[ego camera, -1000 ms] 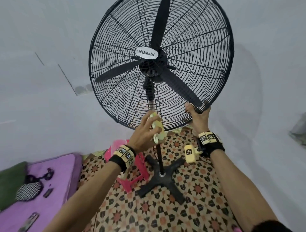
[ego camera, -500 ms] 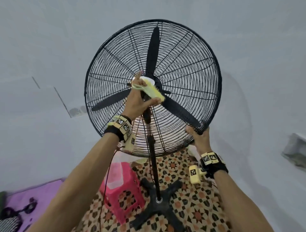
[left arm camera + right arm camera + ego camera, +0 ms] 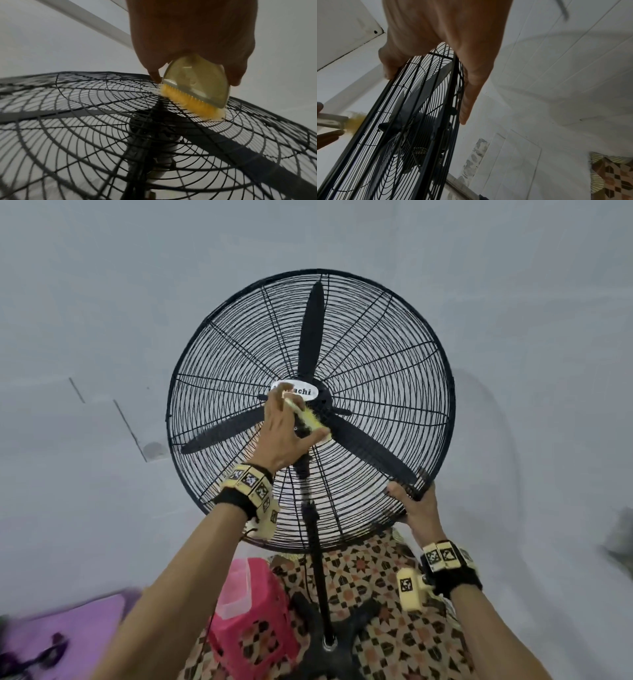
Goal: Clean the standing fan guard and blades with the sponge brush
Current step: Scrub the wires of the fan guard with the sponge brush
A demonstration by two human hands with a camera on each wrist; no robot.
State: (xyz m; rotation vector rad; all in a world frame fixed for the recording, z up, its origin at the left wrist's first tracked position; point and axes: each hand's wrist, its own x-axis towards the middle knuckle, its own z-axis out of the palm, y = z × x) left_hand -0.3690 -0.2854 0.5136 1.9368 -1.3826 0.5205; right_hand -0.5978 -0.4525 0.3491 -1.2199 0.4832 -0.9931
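Fingers of the right hand (image 3: 418,510) clasped the lower rim of the fan guard (image 3: 394,337), thumb in front. Behind the wires sat the blades (image 3: 310,337). Left hand (image 3: 284,436) gripped the brush (image 3: 308,419), bristles pressed against the guard's centre.

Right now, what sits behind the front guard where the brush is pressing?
Behind the fan guard under the sponge brush: the dark hub and three blades. The left hand covers part of the badge.
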